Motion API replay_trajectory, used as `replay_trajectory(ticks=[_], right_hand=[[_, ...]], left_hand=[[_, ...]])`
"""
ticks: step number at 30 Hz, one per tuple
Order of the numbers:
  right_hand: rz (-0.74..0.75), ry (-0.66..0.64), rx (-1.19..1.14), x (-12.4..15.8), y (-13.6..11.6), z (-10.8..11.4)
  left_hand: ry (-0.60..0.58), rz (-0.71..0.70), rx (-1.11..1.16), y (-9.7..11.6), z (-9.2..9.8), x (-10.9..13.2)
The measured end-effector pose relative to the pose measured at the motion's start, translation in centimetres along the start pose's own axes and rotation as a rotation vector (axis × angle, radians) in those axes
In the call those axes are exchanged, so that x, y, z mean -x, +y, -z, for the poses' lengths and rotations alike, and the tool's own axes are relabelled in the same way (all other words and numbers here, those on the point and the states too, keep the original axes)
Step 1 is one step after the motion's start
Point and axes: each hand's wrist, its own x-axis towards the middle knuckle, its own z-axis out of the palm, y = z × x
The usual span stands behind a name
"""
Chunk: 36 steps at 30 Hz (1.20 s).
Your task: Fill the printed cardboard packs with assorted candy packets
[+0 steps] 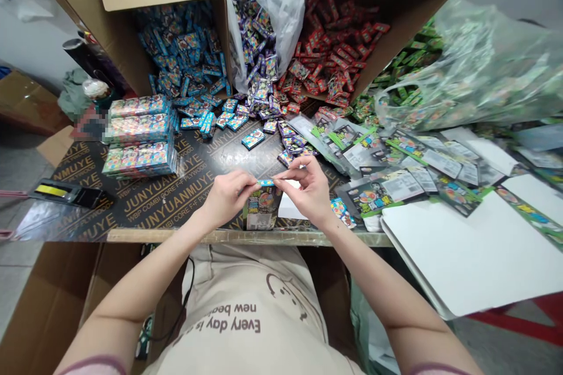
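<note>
At the table's front edge, a small blue printed box (pixel 266 183) lies level between my two hands. My left hand (pixel 229 196) is closed, thumb and forefinger pinching the box's left end. From the other side my right hand (pixel 309 192) pinches its right end, the remaining fingers curled loosely. Directly beneath the box stands a dark printed pouch (pixel 260 211) with a pale label low on its front. Whether the box sits inside the pouch's mouth or just above it, I cannot tell. A white piece (pixel 291 206) shows behind my right fingers.
Wrapped stacks of small boxes (pixel 138 135) stand left, near a black tool (pixel 65 193). Behind are cartons of blue boxes (pixel 180 41) and red boxes (pixel 338 47), with purple boxes (pixel 259 35) in a bag between. Flat printed pouches (pixel 396 187) and a white board (pixel 475 246) lie right.
</note>
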Motion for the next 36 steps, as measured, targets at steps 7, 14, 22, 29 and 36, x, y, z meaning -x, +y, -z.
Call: replay_trajectory(ticks=[7,14,22,29,36], right_hand=[[0.049,0.043,-0.012,1.1,-0.2,0.3],[-0.025,0.029,0.01,0.7,-0.1,0.3],[0.086,0.06,0.069,0.4,0.5,0.9],[0.026,0.011,-0.024,0.4,-0.1,0.5],[0.272,0.064,0.197,1.2,1.5,0.9]], left_hand=[[-0.093,0.282,0.228,0.3,0.6,-0.8],[0.003,0.074,0.052,0.6,0.3,-0.6],[0.023,-0.044,0.02,0.2,0.1,0.0],[-0.024,-0.021,0.104,-0.2,0.5,-0.4],[0.012,-0.028,0.049,0.0,-0.1,0.2]])
